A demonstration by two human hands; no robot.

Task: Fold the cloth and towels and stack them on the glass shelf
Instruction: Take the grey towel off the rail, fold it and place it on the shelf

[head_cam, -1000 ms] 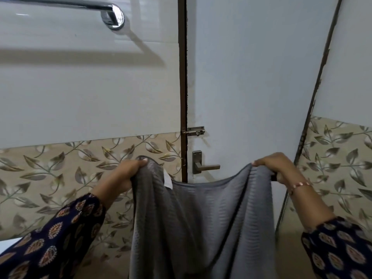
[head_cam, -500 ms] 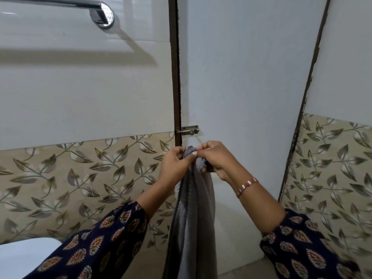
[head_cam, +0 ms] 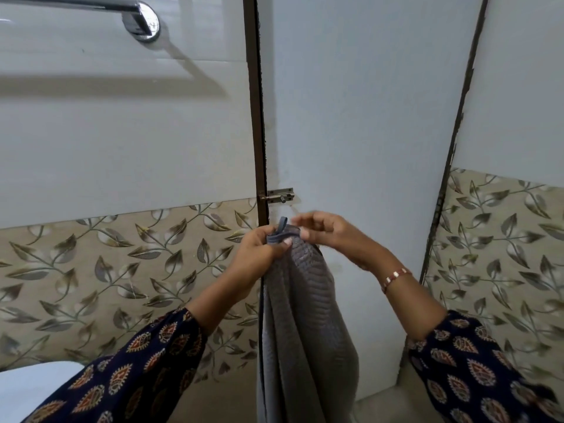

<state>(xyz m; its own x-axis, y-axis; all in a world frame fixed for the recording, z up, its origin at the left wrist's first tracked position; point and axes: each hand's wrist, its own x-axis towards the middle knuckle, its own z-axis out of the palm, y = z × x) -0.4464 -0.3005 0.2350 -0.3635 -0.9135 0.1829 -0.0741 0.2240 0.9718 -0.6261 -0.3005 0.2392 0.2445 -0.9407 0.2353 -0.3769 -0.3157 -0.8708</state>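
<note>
1. Head view, the hands: the left hand (head_cam: 259,254) grips the top edge of a grey towel (head_cam: 302,325), its fingers curled over the bunched hem and the thumb pressed on the near side. A small hanging loop (head_cam: 281,224) sticks up from the hem just above that grip.
2. The right hand (head_cam: 328,232) is just to the right of the towel's top. Its fingers are loosely bent and slightly blurred; the fingertips sit at or very near the hem, and I cannot tell whether they actually pinch it.
3. The towel hangs straight down from the left hand's grip, doubled lengthwise into a narrow column of ribbed fabric, and runs out of the bottom of the picture. It is held in the air in front of the door, between the two forearms.
4. Both arms wear dark blue sleeves (head_cam: 146,361) with an orange leaf print. A thin bracelet (head_cam: 395,276) circles the right wrist.
5. Behind the hands, a pale door (head_cam: 366,102) stands in a dark brown frame, with a small sliding bolt (head_cam: 279,196) just above the towel's top.
6. On the far left, a chrome rail (head_cam: 91,4) is fixed high on the white wall. Leaf-patterned tiles (head_cam: 106,270) cover the lower wall on both sides.
7. A white rounded object (head_cam: 33,383) shows in the near left corner, partly behind the left sleeve.
</note>
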